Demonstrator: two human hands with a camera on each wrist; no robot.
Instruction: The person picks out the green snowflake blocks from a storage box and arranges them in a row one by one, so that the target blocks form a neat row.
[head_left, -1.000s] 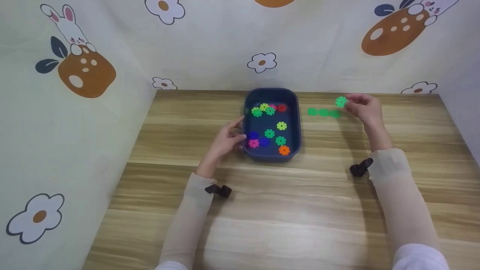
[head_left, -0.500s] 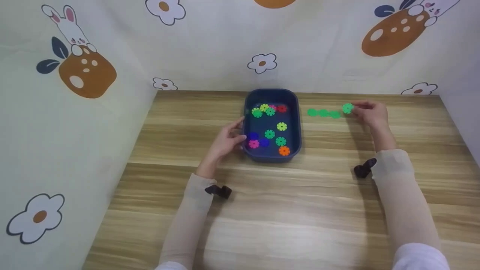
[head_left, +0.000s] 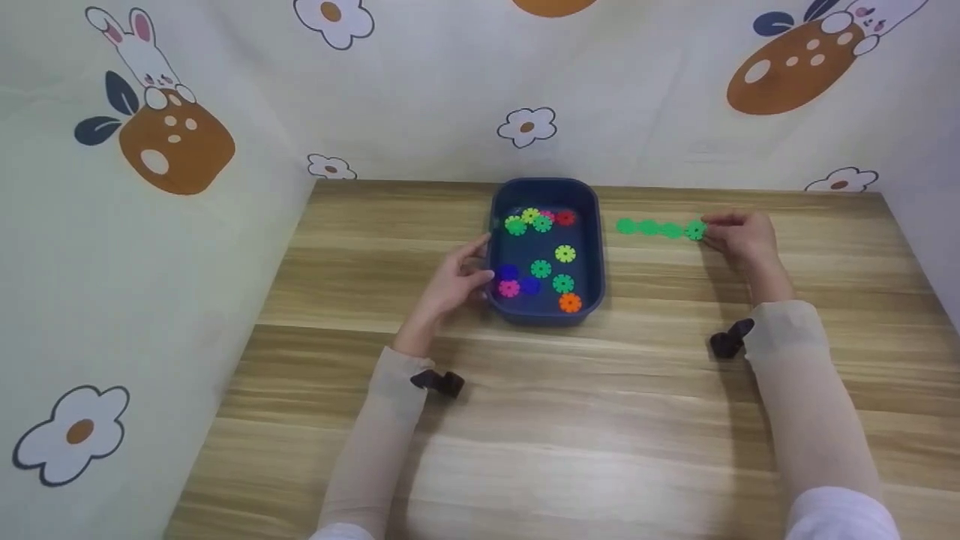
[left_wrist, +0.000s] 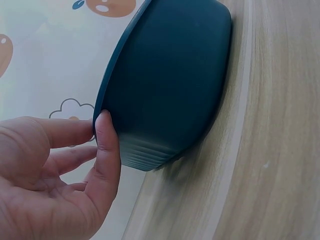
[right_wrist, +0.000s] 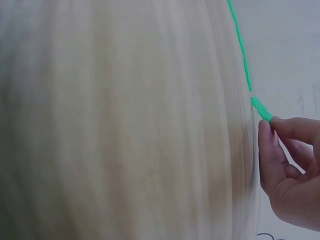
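Observation:
Between its thumb and fingers my right hand point(head_left: 742, 238) pinches a green snowflake disc point(head_left: 695, 230), a flat notched building piece. In the head view this disc is at the right end of a row of green discs point(head_left: 648, 227) lying on the table. The right wrist view shows the held disc point(right_wrist: 261, 109) tilted, its tip by the row's end point(right_wrist: 248, 80); whether they are joined I cannot tell. My left hand point(head_left: 452, 281) holds the left rim of a dark blue plastic bin point(head_left: 601, 262), its thumb point(left_wrist: 106, 142) against the outer wall. Several coloured snowflake discs point(head_left: 541, 268) lie inside.
The wood-grain table point(head_left: 525, 420) meets a patterned cloth wall point(head_left: 420, 97) just behind the bin and the row. Another wall point(head_left: 180, 300) rises on the left. A small black camera mount sits on each wrist, such as the right one point(head_left: 729, 339).
My right hand has moved slightly right and lowered the green snowflake disc from above the row to its right end. The left hand and the bin have stayed in place.

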